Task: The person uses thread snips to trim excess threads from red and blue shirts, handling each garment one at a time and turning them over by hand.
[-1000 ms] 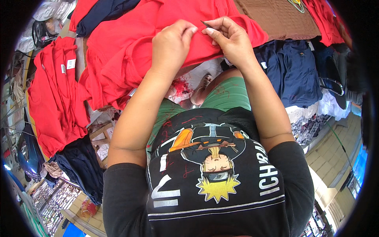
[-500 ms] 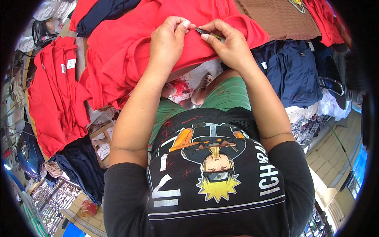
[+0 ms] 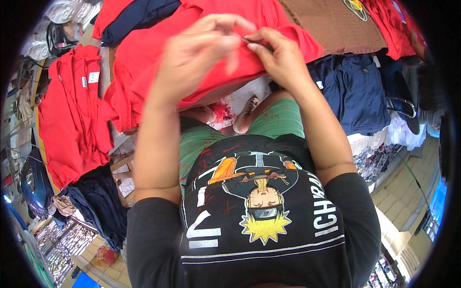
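A red garment (image 3: 158, 62) lies spread over the work surface in front of me. My right hand (image 3: 281, 60) pinches a small dark thin tool (image 3: 253, 40) at the garment's folded hem. My left hand (image 3: 201, 53) is raised just above the cloth, blurred, its fingertips meeting the right hand's at the tool. What the left fingers grip is too small to make out.
More red shirts (image 3: 67, 115) lie at the left, dark navy garments (image 3: 357, 91) at the right and lower left (image 3: 98, 201). A brown cloth (image 3: 331, 24) lies at the top. White bags (image 3: 67, 12) sit at the upper left, and a paved floor (image 3: 408, 192) shows at the right.
My left hand has lifted and swung toward the right hand, now blurred. Both hands sit closer to the camera; the right hand still pinches the small tool at the hem.
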{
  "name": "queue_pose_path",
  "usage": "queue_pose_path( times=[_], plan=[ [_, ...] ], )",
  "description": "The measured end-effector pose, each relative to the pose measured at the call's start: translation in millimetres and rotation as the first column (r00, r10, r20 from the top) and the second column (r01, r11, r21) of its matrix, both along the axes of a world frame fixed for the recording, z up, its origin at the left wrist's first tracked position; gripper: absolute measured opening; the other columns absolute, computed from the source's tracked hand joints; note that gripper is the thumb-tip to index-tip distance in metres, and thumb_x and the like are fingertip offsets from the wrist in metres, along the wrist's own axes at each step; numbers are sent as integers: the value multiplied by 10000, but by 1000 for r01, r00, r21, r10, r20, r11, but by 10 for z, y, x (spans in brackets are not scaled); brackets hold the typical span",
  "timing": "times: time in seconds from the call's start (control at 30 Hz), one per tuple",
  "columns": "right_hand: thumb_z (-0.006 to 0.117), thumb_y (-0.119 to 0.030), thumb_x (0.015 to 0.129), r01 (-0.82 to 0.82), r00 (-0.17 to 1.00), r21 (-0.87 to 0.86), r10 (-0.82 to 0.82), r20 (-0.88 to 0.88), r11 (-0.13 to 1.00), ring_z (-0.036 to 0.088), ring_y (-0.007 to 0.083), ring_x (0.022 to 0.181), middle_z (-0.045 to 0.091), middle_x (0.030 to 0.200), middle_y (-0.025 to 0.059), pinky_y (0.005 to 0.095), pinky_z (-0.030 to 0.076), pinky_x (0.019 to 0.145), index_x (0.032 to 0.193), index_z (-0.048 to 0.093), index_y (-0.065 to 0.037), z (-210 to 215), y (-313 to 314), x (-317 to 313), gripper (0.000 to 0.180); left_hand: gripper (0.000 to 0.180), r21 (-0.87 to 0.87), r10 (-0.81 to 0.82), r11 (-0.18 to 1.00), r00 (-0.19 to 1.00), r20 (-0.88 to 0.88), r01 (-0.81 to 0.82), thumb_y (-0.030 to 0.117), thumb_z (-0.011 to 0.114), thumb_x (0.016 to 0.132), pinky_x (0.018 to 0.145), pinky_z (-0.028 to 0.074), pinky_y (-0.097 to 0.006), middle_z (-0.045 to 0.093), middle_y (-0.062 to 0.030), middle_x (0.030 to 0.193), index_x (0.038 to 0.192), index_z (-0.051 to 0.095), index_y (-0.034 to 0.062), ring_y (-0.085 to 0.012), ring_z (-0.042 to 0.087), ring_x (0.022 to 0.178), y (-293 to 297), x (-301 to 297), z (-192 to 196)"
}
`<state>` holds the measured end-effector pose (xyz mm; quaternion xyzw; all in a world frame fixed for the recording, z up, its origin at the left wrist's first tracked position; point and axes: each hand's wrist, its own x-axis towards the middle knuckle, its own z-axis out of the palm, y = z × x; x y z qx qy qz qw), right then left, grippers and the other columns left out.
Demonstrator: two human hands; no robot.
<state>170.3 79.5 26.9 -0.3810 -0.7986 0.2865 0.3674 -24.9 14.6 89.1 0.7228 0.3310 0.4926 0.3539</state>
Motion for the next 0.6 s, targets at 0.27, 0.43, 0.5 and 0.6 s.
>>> queue_pose_path(
  times=[0.27,0.43,0.5,0.6],
  plan=[
    [675,-176,851,236,967,73,-227,-115,969,612,135,851,686,955,79,292,482,782,1083,652,-49,262,383,668,265,235,169,265,932,922,283,-320,281,536,948,948,380,-388,575,-101,1169,1088,618,112,-207,501,984,-817,-997,969],
    [723,-243,815,360,933,-29,-359,39,933,616,148,812,689,904,96,291,483,767,1102,650,-47,186,376,882,355,427,-60,583,806,807,-93,-589,187,639,886,956,415,-317,599,-132,1187,1264,512,33,-192,559,1093,-888,-879,519],
    [736,-274,800,386,909,-137,-352,221,912,630,166,812,691,892,119,301,488,765,1113,645,-38,181,347,824,402,562,33,571,774,676,-466,-632,263,735,798,996,397,-361,596,-141,1195,1260,512,35,-238,550,1126,-908,-820,302],
    [742,-312,785,266,916,-117,-213,340,957,645,195,823,688,887,163,313,490,769,1124,637,-27,91,277,753,455,556,166,542,731,415,-731,-662,270,760,751,986,405,-399,601,-168,1177,1209,553,31,-323,548,1132,-909,-757,-16]
  ],
)
